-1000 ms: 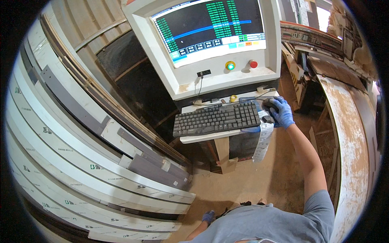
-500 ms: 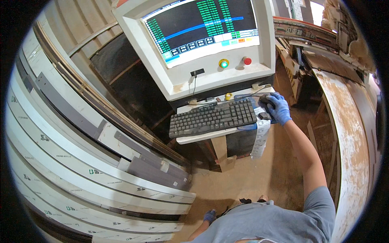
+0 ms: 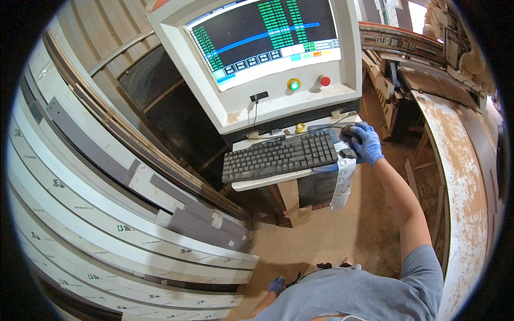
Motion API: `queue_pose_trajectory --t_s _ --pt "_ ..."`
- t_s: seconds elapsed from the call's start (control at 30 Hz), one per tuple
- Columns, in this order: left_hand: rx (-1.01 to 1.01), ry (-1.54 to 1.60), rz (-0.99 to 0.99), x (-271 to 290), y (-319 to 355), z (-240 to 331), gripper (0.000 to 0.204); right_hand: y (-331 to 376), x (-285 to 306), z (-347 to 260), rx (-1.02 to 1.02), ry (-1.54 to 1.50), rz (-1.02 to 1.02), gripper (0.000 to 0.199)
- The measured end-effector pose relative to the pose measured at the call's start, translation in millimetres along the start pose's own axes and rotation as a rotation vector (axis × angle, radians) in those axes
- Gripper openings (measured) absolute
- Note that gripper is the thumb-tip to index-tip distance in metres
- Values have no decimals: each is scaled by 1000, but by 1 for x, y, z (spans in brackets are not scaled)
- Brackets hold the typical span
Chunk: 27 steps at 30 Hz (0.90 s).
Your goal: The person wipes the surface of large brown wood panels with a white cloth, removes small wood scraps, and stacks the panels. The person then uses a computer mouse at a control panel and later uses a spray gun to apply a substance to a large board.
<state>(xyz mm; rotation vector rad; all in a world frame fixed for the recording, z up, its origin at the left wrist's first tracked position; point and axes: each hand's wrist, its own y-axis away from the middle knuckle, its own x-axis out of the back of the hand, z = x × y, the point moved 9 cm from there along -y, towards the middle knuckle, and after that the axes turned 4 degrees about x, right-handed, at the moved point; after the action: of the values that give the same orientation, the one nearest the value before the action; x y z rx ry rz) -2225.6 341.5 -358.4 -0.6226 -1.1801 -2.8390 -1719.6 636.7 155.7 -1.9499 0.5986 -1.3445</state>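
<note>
My right hand [image 3: 368,144], in a blue glove, is closed over a dark computer mouse [image 3: 350,134] at the right end of a small white shelf. Left of it lies a black keyboard [image 3: 278,158], untouched. A strip of printed paper labels [image 3: 342,184] hangs over the shelf's front edge beside the keyboard, with a small black object [image 3: 347,153] on top. Low beside my body hangs my left hand [image 3: 277,284], also blue-gloved; its fingers are too small to read. Above the shelf, a lit screen [image 3: 262,45] shows a list with one row highlighted in blue.
Below the screen are a lit green button [image 3: 294,84] and a red knob [image 3: 324,80]. Stacked white panels [image 3: 134,227] fill the left side. On the right runs a long, dusty board [image 3: 458,160], with a machine beam [image 3: 401,40] behind. A yellow ring [image 3: 300,128] sits behind the keyboard.
The view has shifted very slightly. My right hand stays on the mouse, and the highlighted row on the screen looks the same.
</note>
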Motion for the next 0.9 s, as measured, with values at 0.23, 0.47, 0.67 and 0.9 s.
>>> queue_pose_trajectory --t_s 0.23,0.47,0.67,0.9 --pt "-170 114 -37 -4 -19 -16 41 -2 -2 0 -5 11 2 33" --pt "-170 -160 25 -1 -32 -25 44 -2 0 -2 -10 11 4 36" --pt "-212 -384 42 -1 -12 -6 43 0 -4 4 -11 26 23 35" --pt "-189 -720 -122 -23 -14 -3 42 5 14 4 -6 53 104 35"
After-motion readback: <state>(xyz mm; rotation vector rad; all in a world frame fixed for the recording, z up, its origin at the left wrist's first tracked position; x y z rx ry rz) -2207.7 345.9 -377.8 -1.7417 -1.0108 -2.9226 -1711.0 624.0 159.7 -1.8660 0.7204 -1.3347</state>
